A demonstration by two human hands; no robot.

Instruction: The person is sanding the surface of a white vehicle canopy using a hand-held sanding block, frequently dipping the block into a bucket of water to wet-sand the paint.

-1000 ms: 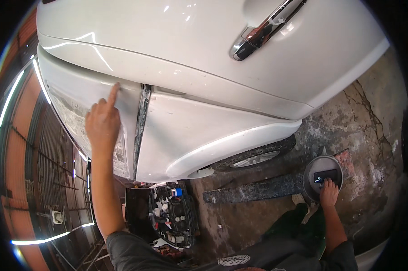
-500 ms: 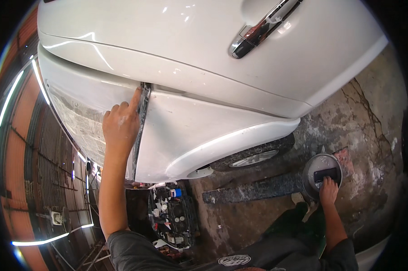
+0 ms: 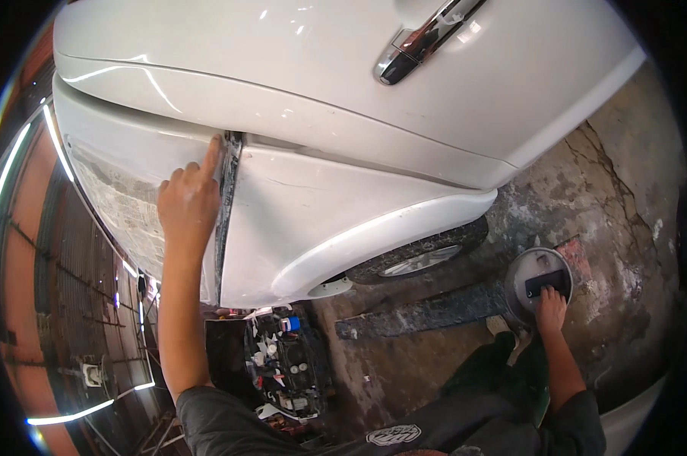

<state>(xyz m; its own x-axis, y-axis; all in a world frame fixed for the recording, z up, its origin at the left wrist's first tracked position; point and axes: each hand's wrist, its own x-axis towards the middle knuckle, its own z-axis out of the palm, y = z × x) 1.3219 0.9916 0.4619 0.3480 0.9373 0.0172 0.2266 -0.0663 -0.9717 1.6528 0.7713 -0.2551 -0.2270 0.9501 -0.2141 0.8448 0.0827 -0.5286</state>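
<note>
My left hand (image 3: 190,201) presses its outstretched index finger to the white car panel, beside the corner where a dark gap strip (image 3: 227,182) meets the door's edge. The other fingers are loosely bent, with nothing in them. Low on the right, my right hand (image 3: 552,310) holds a black rectangular block (image 3: 547,283) at a round grey basin (image 3: 519,308). My fingertips cover the block's near edge. A smaller dark piece (image 3: 542,260) lies in the basin behind it.
The white door (image 3: 283,61) with its chrome handle (image 3: 404,57) fills the top. Newspaper (image 3: 123,201) covers part of the left panel. Below are a wheel (image 3: 427,254), a dark plank (image 3: 419,317) on the stained floor, and a cluttered tray (image 3: 290,365) of small supplies.
The whole view has shifted slightly. My left fingertip sits a little further left of the dark strip. In the basin the black block has turned a little, and my right hand stays on it.
</note>
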